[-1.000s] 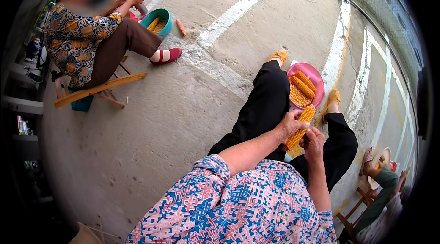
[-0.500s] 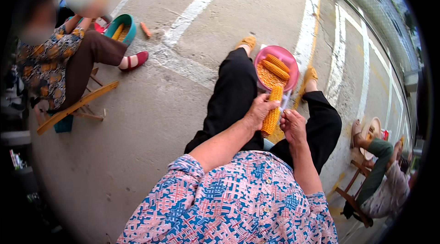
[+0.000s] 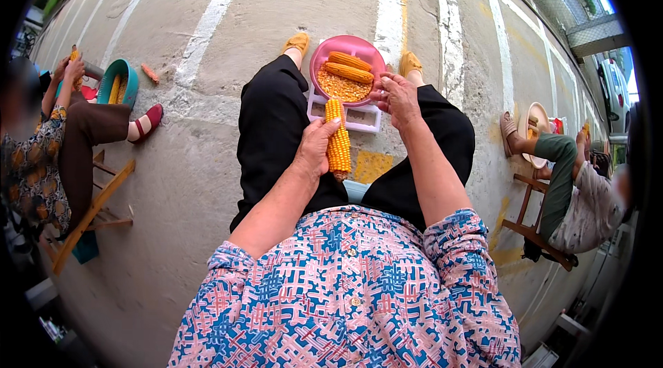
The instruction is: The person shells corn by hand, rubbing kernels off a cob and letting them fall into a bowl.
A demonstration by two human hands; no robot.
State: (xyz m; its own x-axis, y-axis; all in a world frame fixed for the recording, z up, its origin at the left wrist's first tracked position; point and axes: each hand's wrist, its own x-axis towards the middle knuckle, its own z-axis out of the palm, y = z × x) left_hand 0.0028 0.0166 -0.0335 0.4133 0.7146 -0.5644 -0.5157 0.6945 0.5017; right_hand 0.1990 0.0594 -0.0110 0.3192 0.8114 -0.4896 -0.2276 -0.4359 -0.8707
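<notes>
My left hand [image 3: 316, 148] is wrapped round a yellow corn cob [image 3: 338, 138], held upright between my knees. Its rows of kernels look mostly full, and its brown stalk end points toward me. Fingers loosely apart, my right hand [image 3: 398, 100] hovers at the right rim of a pink basin [image 3: 379, 57]; nothing shows clearly in it. Inside the basin, two more cobs [image 3: 349, 67] rest on loose kernels [image 3: 343, 87]. The top of the held cob reaches the basin's near edge.
Beneath the basin is a pale plastic stand [image 3: 364, 127], between my feet. At left a seated person holds a cob beside a teal basin [image 3: 106, 81]; a wooden stool [image 3: 110, 195] is there. At right another person sits by a pale basin [image 3: 532, 111]. White lines [image 3: 214, 19] cross the concrete.
My right hand has moved from beside the held cob out to the basin's right rim, its pinch loosened. The left hand still grips the cob. The whole view has shifted.
</notes>
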